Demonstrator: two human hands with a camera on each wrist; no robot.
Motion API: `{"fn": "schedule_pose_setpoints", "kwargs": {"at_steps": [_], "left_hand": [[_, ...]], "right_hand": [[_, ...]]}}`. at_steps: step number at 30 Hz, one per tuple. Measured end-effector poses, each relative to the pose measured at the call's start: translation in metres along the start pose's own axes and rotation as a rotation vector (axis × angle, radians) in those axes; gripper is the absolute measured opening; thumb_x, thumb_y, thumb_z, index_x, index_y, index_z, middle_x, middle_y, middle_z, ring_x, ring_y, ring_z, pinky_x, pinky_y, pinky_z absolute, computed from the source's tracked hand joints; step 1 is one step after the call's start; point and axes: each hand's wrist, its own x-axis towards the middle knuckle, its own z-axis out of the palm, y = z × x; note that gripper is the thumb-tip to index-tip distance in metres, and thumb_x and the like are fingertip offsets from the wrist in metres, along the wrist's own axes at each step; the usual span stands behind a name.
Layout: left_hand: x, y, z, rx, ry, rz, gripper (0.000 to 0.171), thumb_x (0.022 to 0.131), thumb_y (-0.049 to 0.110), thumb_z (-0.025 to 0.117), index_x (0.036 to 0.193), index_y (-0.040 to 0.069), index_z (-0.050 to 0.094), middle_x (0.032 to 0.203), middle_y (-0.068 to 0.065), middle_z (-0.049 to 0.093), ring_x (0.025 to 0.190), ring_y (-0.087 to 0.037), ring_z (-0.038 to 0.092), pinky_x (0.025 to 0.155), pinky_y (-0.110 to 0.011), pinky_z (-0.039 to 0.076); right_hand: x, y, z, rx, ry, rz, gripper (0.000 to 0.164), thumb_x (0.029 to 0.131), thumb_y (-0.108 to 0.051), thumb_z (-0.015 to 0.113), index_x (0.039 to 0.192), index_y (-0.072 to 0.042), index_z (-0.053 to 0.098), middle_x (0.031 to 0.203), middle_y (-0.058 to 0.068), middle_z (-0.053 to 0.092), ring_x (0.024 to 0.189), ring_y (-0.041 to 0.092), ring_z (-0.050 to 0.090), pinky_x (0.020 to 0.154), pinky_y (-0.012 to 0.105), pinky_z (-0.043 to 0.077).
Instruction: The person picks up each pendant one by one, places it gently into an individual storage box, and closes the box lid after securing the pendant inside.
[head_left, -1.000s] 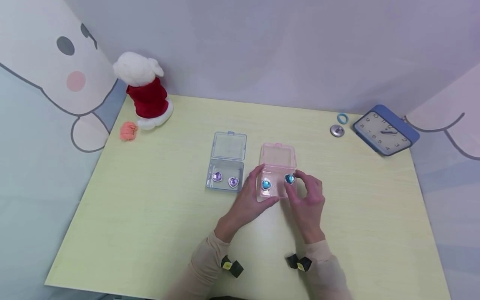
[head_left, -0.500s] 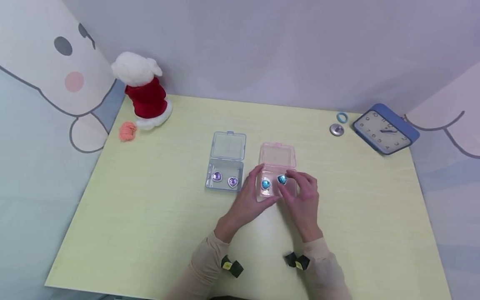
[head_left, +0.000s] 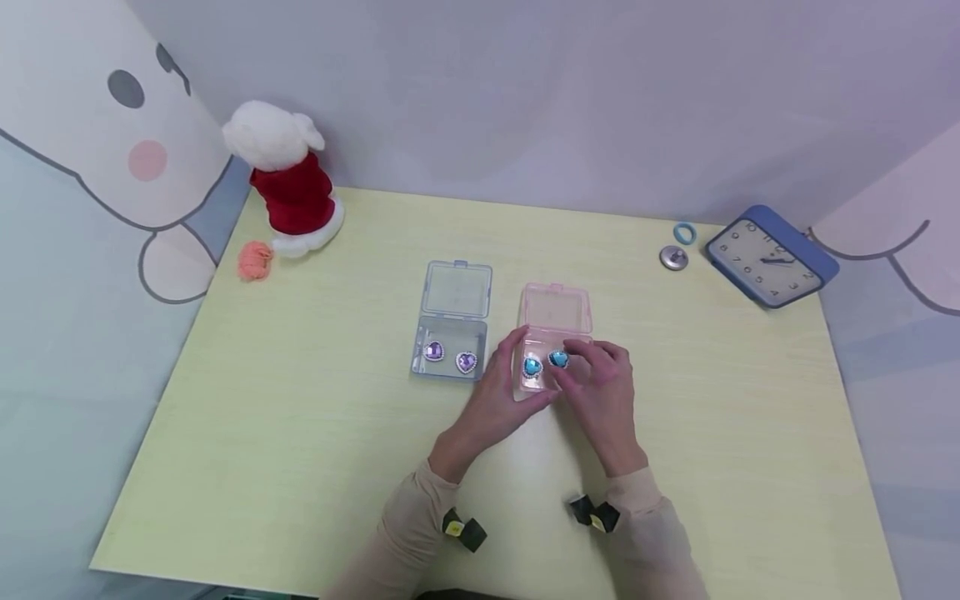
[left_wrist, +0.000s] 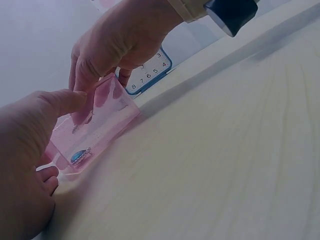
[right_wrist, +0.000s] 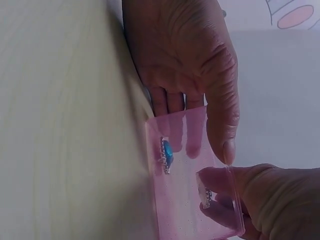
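An open pink plastic box [head_left: 556, 310] lies on the yellow table, with its lid folded back. My left hand [head_left: 514, 377] grips the box's left side, thumb on the rim. One blue heart gem [head_left: 532, 367] lies inside. Beside it, my right hand [head_left: 574, 369] pinches a second blue heart gem [head_left: 558, 360] low in the tray. In the right wrist view the pink box [right_wrist: 182, 200] shows the lying gem [right_wrist: 166, 150] and the pinched gem [right_wrist: 206, 198], half hidden by fingertips. In the left wrist view one gem [left_wrist: 80, 156] shows through the box wall [left_wrist: 107, 117].
A clear blue-grey box [head_left: 453, 321] stands open left of the pink one and holds two purple heart gems [head_left: 434, 351] [head_left: 467, 362]. A plush toy [head_left: 288, 179] and an orange ball [head_left: 255, 260] sit far left. A blue clock [head_left: 768, 258], a metal disc [head_left: 673, 258] and a blue ring [head_left: 684, 234] sit far right.
My right hand has carried the blue gem leftward from the box's right edge down into the tray, next to the other gem. The left hand has kept its hold.
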Motion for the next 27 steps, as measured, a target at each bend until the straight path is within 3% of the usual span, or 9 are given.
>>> {"fn": "schedule_pose_setpoints", "kwargs": {"at_steps": [7, 21, 27], "left_hand": [[0.0005, 0.0012, 0.0, 0.003, 0.004, -0.008, 0.099, 0.09, 0.039, 0.084, 0.165, 0.042, 0.018, 0.168, -0.001, 0.033, 0.152, -0.03, 0.039, 0.117, -0.059, 0.044], [-0.0007, 0.0047, -0.0008, 0.008, 0.004, -0.017, 0.1, 0.09, 0.038, 0.084, 0.165, 0.041, 0.018, 0.169, -0.002, 0.033, 0.152, -0.029, 0.039, 0.119, -0.059, 0.041], [-0.0008, 0.0035, -0.0006, 0.003, 0.004, -0.011, 0.1, 0.09, 0.039, 0.085, 0.165, 0.041, 0.018, 0.167, -0.001, 0.035, 0.15, -0.026, 0.041, 0.119, -0.056, 0.042]], "right_hand": [[0.0025, -0.0057, -0.0022, -0.053, -0.049, 0.054, 0.043, 0.083, -0.015, 0.092, 0.12, -0.001, 0.076, 0.115, 0.022, 0.075, 0.126, 0.044, 0.051, 0.099, 0.065, 0.049], [0.0022, -0.0061, -0.0035, -0.088, -0.08, 0.057, 0.041, 0.086, -0.014, 0.089, 0.123, -0.002, 0.074, 0.117, 0.022, 0.075, 0.125, 0.044, 0.052, 0.099, 0.064, 0.049], [0.0007, -0.0036, -0.0045, -0.05, -0.015, 0.013, 0.035, 0.089, -0.012, 0.085, 0.12, 0.001, 0.075, 0.116, 0.024, 0.074, 0.123, 0.047, 0.055, 0.098, 0.066, 0.049]]}}
